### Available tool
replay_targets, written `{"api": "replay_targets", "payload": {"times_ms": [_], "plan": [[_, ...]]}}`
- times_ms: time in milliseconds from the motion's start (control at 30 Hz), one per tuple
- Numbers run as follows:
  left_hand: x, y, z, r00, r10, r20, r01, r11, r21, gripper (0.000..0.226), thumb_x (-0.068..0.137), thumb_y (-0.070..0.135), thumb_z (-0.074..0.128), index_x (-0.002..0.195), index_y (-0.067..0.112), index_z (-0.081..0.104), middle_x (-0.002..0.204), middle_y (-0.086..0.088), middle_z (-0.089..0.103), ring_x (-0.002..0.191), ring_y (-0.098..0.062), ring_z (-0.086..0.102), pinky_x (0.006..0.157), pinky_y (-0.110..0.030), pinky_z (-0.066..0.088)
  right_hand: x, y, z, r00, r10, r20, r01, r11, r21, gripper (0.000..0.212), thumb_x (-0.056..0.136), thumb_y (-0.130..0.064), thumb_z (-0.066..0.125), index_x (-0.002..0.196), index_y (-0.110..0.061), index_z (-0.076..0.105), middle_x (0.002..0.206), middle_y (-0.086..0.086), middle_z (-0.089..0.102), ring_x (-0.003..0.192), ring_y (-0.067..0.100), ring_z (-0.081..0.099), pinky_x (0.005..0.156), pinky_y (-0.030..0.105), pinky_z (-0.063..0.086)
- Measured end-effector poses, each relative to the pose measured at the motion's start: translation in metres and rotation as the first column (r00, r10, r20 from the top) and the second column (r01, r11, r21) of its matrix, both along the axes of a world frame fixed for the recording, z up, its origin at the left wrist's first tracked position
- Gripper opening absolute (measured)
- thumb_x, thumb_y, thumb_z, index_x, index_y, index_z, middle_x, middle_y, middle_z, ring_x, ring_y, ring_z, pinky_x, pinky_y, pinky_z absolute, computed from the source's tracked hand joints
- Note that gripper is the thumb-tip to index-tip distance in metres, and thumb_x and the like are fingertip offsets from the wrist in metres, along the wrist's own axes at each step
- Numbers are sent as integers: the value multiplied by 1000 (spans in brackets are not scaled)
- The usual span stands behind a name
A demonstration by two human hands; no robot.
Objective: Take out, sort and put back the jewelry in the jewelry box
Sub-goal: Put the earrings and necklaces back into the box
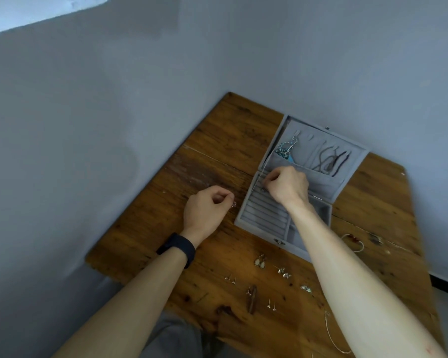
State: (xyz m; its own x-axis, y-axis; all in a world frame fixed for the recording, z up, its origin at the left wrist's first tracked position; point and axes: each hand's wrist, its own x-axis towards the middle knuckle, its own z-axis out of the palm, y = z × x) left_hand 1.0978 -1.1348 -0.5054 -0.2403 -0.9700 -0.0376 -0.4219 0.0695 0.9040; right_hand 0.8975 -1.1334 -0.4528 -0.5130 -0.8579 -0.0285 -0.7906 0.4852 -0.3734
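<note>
forearms come in from the bottom edge, a dark watch [177, 248] on the left wrist. between them, on the near part of the table [217, 140], lie loose pieces: studs [230, 279], drop earrings [259, 262], a thin chain [331, 334] by the right forearm.

box [245, 202] stands open toward the far right of the table, grey lined, lid laid back against the wall. necklaces [331, 161] and a blue beaded piece [285, 148] hang in the lid.

right hand [286, 186] is over the far end of the ring rows [267, 213], knuckles up, fingertips bunched and pinching a small dark piece [263, 188] at the farthest slot. seated or only touching the slot: cannot tell.

left hand [207, 210] hovers above bare wood just outside the box's left wall, fingers curled, thumb and forefinger pinching a small ring [233, 204]. the ring points at the box.

relation that counts: the rows lie directly right of the left hand's ring, with only the low wall between. the slots run crosswise, from the left wall toward the inner divider, so their long axis lines up with that hand's line of reach. left hand is nearer to the free near rows; right hand covers the far one.

judgement: sorting is partly done and refilling under way. the ring likely needs turning edge-on to a slot, then a short move right.
</note>
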Motion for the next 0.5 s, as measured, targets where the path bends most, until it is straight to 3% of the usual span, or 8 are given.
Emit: {"api": "replay_targets", "payload": {"times_ms": [100, 200, 333, 433, 500], "plan": [[1, 0, -1, 1000, -13, -5, 13, 1000, -1, 9, 93, 40, 66, 94, 36, 75, 89, 19, 71, 85, 3, 65, 79, -28, 57, -1, 9, 2, 1000, 16, 23, -14, 998, -66, 14, 94, -34, 67, 98, -25, 78, 103, 3, 75, 102, 25, 67, 82, 29, 47], [3, -1, 2, 999, -15, -41, 16, 1000, 18, 6, 93, 37, 67, 91, 40, 72, 84, 21, 71, 81, -2, 69, 76, -32, 60, -5, 35, 4, 998, -24, 55, 34, 982, -188, 23, 95, -41, 63, 107, -25, 76, 104, -2, 76, 100, 20, 69, 88, 33, 54], [-2, -5, 14, 998, -52, -41, 51, 998, -31, 9, 94, 33, 68, 88, 40, 69, 80, 25, 70, 76, -3, 69, 73, -32, 61, -19, 91, -6, 997, -60, -40, 49, 969, -244, 20, 96, -39, 60, 101, -25, 74, 91, -6, 75, 77, 16, 69, 63, 24, 50], [-18, -7, 23, 992, -120, 35, 124, 986, -115, 8, 94, 41, 66, 96, 37, 72, 91, 22, 70, 87, -2, 67, 78, -33, 60, -28, 123, -21, 998, -17, -66, -1, 964, -268, 14, 95, -32, 63, 100, -23, 73, 92, -4, 74, 75, 15, 68, 61, 26, 55], [-33, -4, 29, 985, -145, 90, 158, 975, -154, 12, 95, 41, 64, 99, 34, 73, 98, 18, 69, 92, -1, 64, 78, -27, 57, -30, 135, -30, 997, 28, -68, -47, 953, -300, 13, 94, -27, 65, 100, -19, 73, 91, -3, 73, 72, 12, 66, 59, 21, 51]]}}
